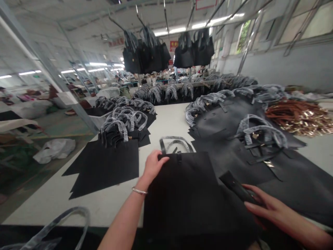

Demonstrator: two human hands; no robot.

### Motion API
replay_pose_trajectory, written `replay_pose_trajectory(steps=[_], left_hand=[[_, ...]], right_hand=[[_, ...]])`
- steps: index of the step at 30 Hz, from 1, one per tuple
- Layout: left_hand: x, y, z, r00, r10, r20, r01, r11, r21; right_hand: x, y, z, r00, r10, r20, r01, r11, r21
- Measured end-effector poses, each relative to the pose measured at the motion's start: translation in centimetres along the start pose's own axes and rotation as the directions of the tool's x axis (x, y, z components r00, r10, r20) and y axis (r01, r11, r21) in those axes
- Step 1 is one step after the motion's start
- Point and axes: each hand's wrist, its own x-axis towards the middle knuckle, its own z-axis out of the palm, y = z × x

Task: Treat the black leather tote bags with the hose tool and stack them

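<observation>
A flat black bag panel (189,194) with a wrapped handle lies on the white table (169,119) right in front of me. My left hand (153,166), a bangle on its wrist, grips the panel's top left corner, fingers curled over the edge. My right hand (267,206) lies at the panel's right side, fingers extended along a narrow black strip (235,185) and touching it.
Stacks of black bag pieces with plastic-wrapped handles lie to the left (122,128) and right (249,135). Brown straps with gold fittings (299,118) are piled at the far right. Finished black bags (145,52) hang overhead. A wrapped handle (65,222) sits at the near left edge.
</observation>
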Motion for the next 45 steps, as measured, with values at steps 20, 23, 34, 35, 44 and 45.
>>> replay_pose_trajectory(steps=[20, 23, 34, 35, 44, 45], left_hand=[[-10.0, 6.8, 11.4, 0.901, 0.229, 0.368, -0.27, 0.961, 0.062], [-9.5, 6.1, 10.5, 0.903, 0.223, 0.367, -0.273, 0.958, 0.09], [-7.3, 1.5, 9.8, 0.955, 0.149, 0.258, -0.23, 0.919, 0.319], [-7.3, 1.4, 9.9, 0.946, 0.181, 0.269, -0.264, 0.912, 0.314], [-7.4, 2.4, 10.2, 0.911, 0.272, 0.309, -0.355, 0.9, 0.252], [-7.4, 2.5, 10.1, 0.906, 0.28, 0.318, -0.362, 0.901, 0.24]], right_hand=[[13.2, -6.4, -3.1, 0.981, 0.127, 0.149, -0.149, 0.978, 0.143], [14.8, -6.7, -3.3, 0.978, 0.127, 0.165, -0.151, 0.979, 0.14], [15.1, -6.7, -3.8, 0.973, 0.147, 0.178, -0.166, 0.981, 0.099], [15.4, -6.9, -3.3, 0.982, 0.12, 0.147, -0.136, 0.985, 0.103], [11.2, -6.9, -3.0, 0.985, 0.076, 0.158, -0.091, 0.991, 0.095], [10.8, -6.6, -3.0, 0.977, 0.101, 0.185, -0.12, 0.988, 0.094]])
